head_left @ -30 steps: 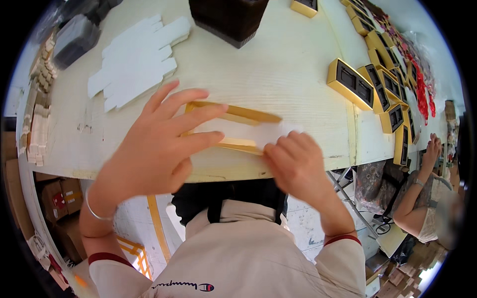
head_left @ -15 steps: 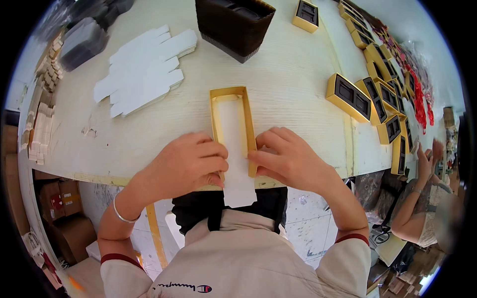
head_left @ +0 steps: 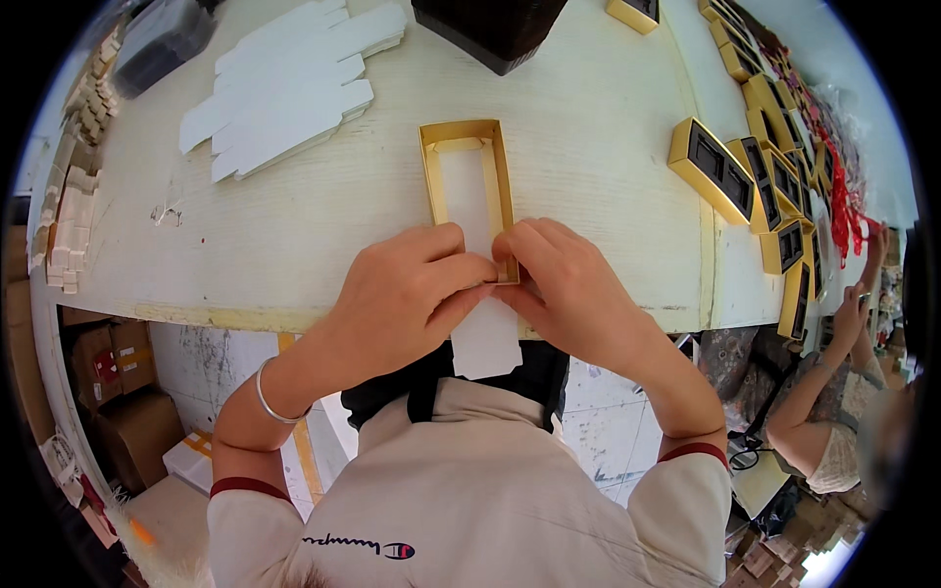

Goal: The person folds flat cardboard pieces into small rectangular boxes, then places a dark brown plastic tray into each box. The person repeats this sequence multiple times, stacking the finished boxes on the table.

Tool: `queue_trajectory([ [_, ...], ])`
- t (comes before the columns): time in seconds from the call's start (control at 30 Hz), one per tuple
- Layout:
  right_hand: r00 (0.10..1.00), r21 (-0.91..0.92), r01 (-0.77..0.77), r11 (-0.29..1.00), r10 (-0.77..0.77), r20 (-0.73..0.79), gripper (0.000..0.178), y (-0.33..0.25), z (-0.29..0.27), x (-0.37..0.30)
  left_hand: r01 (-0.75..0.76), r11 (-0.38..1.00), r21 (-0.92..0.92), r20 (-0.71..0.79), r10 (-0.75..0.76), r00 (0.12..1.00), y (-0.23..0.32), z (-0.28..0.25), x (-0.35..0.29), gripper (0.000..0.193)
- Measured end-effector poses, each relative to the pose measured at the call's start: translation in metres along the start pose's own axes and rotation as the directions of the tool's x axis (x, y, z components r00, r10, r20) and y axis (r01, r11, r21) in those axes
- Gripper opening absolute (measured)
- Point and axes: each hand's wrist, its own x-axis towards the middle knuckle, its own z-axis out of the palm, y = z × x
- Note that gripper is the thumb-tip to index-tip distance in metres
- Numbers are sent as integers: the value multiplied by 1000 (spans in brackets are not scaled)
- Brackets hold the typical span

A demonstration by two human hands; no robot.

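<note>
A narrow gold-edged cardboard box (head_left: 504, 186) lies on the table in front of me, its far end and side walls standing up. From its near end a white flap (head_left: 487, 343) sticks out over the table edge toward me. My left hand (head_left: 407, 289) is closed in a pinch at the near end, its fingertips on the folded edge. At the near right corner, my right hand (head_left: 564, 279) grips the gold wall between thumb and fingers. The two hands almost meet. Fingers partly hide the near corners of the box.
White flat box blanks (head_left: 284, 83) lie stacked at the left. A dark stack of plastic trays (head_left: 490, 29) stands at the back. Several gold boxes with black inserts (head_left: 713, 171) sit at the right. Another person's arm (head_left: 818, 392) shows at the far right.
Both hands have moved inward from the side walls and come together at the box's near end. A gold edge now crosses there between my fingers. The whole view has shifted slightly.
</note>
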Motion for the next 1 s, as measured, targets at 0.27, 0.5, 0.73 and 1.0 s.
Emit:
queue_trajectory([
  [0.27, 947, -369, 307, 877, -320, 28, 49, -7, 3, -35, 45, 992, -121, 119, -31, 992, -6, -18, -4, 12],
  [0.5, 898, -83, 367, 927, -376, -230, 33, 9, 19, -22, 203, 924, -324, 223, -134, 966, -5, -23, -5, 23],
  [0.73, 937, 311, 105, 945, 11, -349, 37, -9, 25, -12, 279, 886, -369, 224, -206, 952, -1, -24, -8, 28],
  [1.0, 870, -252, 252, 934, -333, -363, 32, 4, 37, -16, 61, 981, -185, -98, -80, 992, 1, -7, -9, 20],
])
